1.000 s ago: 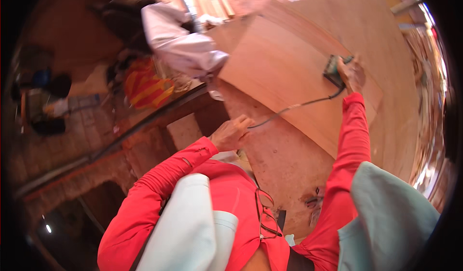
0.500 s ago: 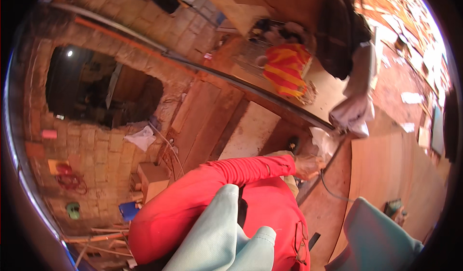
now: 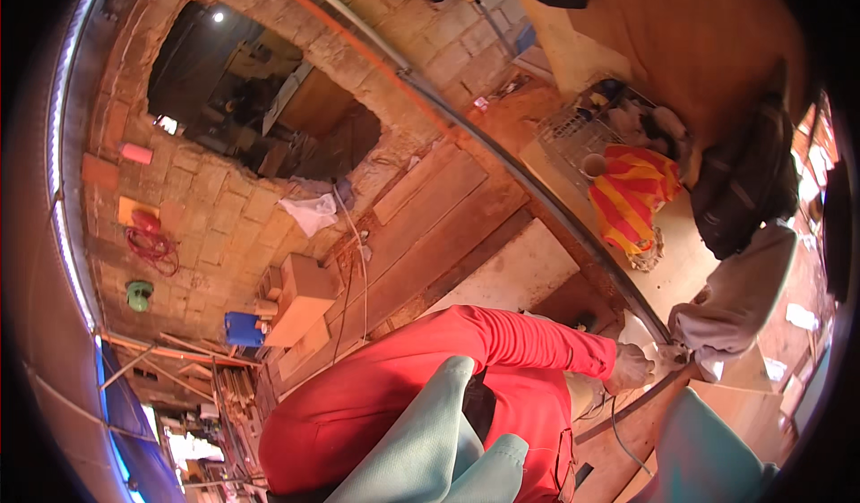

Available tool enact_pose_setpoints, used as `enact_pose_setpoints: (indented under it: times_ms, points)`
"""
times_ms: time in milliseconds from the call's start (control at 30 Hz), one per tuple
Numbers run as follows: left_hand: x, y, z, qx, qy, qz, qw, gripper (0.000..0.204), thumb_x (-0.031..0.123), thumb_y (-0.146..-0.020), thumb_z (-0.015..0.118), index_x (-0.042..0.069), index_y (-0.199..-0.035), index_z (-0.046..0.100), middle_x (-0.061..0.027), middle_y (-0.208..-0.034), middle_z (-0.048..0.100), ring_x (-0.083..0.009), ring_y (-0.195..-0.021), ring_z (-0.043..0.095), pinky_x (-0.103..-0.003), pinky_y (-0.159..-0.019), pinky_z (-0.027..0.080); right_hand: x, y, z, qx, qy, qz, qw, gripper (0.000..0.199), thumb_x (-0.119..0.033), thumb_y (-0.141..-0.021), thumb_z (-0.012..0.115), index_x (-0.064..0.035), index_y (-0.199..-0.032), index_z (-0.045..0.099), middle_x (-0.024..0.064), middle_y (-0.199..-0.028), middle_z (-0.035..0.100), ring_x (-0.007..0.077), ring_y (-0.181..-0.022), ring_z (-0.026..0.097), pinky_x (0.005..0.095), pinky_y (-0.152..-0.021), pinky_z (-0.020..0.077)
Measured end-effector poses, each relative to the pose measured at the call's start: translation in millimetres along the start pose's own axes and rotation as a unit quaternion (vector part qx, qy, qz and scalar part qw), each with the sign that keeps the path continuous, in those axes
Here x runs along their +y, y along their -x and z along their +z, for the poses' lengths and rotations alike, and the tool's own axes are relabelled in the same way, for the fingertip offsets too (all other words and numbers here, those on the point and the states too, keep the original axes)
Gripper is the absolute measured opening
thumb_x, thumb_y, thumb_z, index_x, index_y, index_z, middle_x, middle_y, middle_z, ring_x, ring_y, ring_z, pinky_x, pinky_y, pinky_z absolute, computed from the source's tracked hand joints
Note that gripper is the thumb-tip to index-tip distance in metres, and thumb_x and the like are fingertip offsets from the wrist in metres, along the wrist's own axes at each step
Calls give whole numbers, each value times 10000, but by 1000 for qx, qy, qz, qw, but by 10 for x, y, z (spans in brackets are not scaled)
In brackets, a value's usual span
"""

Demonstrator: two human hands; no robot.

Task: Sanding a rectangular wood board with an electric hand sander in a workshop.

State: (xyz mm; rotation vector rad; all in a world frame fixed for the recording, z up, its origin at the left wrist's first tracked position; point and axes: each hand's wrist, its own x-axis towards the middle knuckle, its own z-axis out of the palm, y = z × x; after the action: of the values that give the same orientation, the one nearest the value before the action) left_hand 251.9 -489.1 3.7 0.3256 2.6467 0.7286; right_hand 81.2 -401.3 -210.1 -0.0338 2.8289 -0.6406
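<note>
My left arm, in a red sleeve, reaches from the lower left toward the lower right. At its end my left hand (image 3: 632, 369) is closed at the lower end of a long dark metal bar (image 3: 537, 194); what lies within the fingers is hidden. Right beside it, a co-worker's hand (image 3: 674, 354) touches the same spot, coming from a grey sleeve (image 3: 735, 301). Just below my hand a thin dark cord (image 3: 618, 431) trails down. My right hand does not show. Pale teal fabric flaps (image 3: 403, 445) and a darker teal one (image 3: 703, 454) cover part of my red clothing.
Beyond the bar, a red and yellow striped cloth (image 3: 632, 189) lies on a board beside a wire rack (image 3: 564, 131). Wooden planks (image 3: 421, 221) lie left of the bar. A brick wall has a rough hole (image 3: 269, 100). Cardboard boxes (image 3: 305, 297) stand at its foot.
The view has swung, so the room sits further right in the upper part and more shows at the lower left. My left hand stays by the bar; the co-worker's hand now shows clearly beside it.
</note>
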Motion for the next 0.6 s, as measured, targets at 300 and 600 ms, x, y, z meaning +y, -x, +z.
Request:
enact_pose_setpoints:
  times_ms: [300,600]
  points:
    - [-181,-37,265,-62,24,-48,997,332,224,-787,742,66,-1074,688,-166,-1122,700,-381,-1115,683,-501,-909,575,-1750,130,748,-64,-103,-158,980,436,-450,-937,577,-80,-1159,638,156,-1021,731,365,-968,710,499,-834,551]
    - [999,-1014,1793,-51,166,188,967,306,232,-789,755,52,-1011,644,-154,-957,635,-325,-875,628,-451,-723,526,2619,-826,-2663,178,113,108,972,482,-497,-876,654,-84,-1124,651,177,-1010,725,393,-957,712,516,-813,555]
